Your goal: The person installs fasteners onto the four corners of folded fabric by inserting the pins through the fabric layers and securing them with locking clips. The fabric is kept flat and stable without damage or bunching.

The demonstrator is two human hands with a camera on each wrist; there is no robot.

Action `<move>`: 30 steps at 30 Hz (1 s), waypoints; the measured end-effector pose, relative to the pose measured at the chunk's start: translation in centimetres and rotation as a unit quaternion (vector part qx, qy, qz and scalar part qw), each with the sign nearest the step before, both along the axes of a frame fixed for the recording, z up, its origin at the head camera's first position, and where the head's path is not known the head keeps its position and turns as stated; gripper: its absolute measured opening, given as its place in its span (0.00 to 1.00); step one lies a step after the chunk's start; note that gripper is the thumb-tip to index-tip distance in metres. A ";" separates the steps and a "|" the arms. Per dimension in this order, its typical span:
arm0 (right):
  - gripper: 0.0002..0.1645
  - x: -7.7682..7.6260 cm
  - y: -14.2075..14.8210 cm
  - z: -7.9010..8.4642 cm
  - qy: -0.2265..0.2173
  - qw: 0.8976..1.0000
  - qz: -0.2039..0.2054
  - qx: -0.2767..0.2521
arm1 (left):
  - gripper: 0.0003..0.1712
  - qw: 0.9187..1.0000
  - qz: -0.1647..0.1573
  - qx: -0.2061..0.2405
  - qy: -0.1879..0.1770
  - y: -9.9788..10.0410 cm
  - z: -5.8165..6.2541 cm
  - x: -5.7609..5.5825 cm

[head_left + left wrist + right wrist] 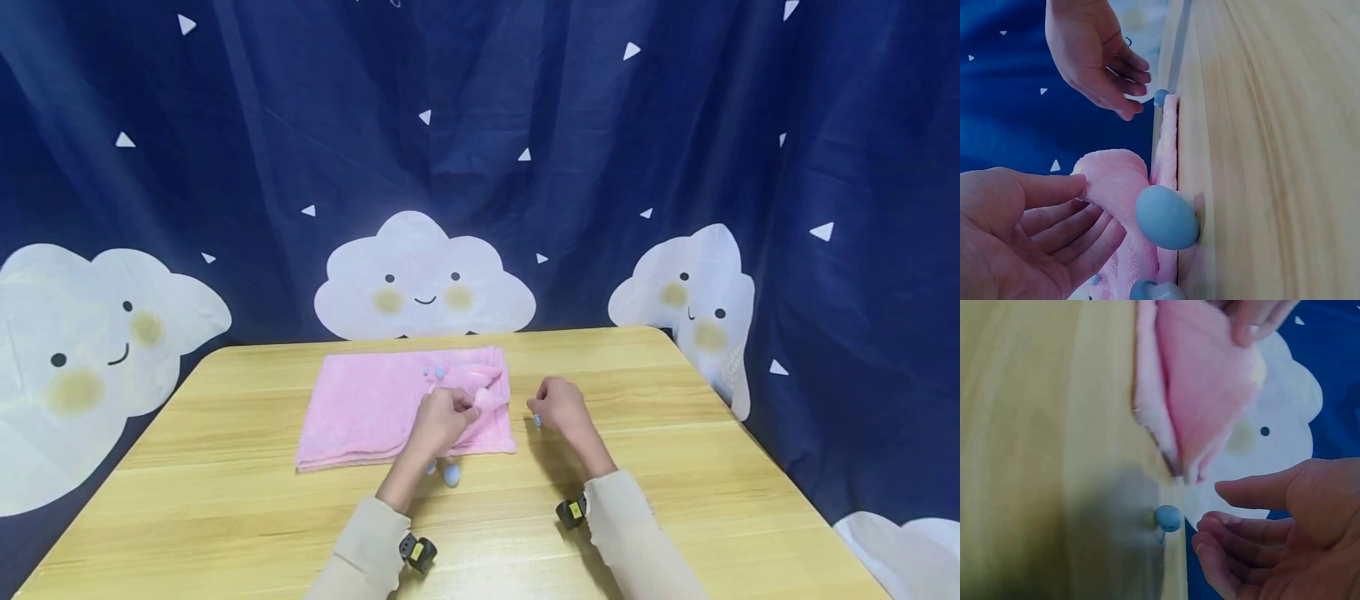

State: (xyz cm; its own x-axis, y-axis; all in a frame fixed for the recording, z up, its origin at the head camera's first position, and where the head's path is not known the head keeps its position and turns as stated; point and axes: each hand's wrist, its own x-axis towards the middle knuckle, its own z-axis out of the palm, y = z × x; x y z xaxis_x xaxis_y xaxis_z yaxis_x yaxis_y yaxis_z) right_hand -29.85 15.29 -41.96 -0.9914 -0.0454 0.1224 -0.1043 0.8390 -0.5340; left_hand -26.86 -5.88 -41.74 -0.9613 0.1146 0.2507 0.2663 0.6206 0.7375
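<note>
A folded pink towel [367, 400] lies on the table with its right-hand corner lifted. My left hand [442, 421] pinches that raised flap between thumb and fingers; in the left wrist view the flap [1116, 181] curves up from the layers below. Right of the towel, my right hand [558, 406] hovers with thumb and fingers apart and nothing between them. Close below its fingertips is a small blue round-topped piece [1169, 518], standing on the table. A light blue egg-shaped piece [1167, 217] rests by the towel's front edge, beneath my left wrist.
Beside the egg-shaped piece sits a smaller blue and greyish piece [1157, 290]. Small blue pieces [439, 372] and a glossy pink item [480, 370] lie on the towel's back right part. Behind the wooden table [225, 500] hangs a dark blue curtain [480, 167] with clouds.
</note>
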 end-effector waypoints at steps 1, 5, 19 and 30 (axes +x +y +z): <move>0.12 0.1 0.0 -0.1 -0.009 1.000 0.000 0.004 | 0.04 1.000 -0.001 0.000 0.000 0.0 0.0 0.0; 0.14 0.3 -0.1 -0.4 -0.029 0.999 -0.002 0.033 | 0.03 1.000 -0.004 -0.001 0.000 0.0 0.1 0.0; 0.15 0.5 -0.2 -0.5 -0.005 0.998 -0.008 0.057 | 0.02 1.000 -0.003 -0.003 0.002 0.0 0.3 0.2; 0.05 0.5 -1.1 0.8 0.018 0.997 -0.005 -0.072 | 0.03 1.000 -0.002 0.026 0.004 -0.1 0.1 0.1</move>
